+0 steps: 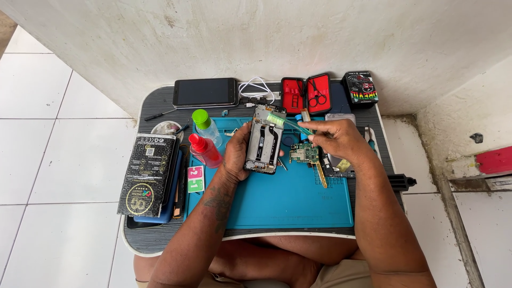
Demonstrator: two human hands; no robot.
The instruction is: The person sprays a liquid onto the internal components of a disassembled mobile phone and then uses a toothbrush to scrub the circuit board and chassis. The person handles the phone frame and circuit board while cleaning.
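A: What do the fingers hold?
B: The left hand (237, 152) fingers wrap the opened phone (264, 140) above the blue mat (288, 200). The right hand (336, 137) fingers pinch a green toothbrush (282, 122) on it.
A: Containers?
B: The red case (306, 96) lies open with scissors (317, 97) inside.

1 head camera looks steeply down, fairly near, over a small table (160, 101) toward a white wall (266, 37).
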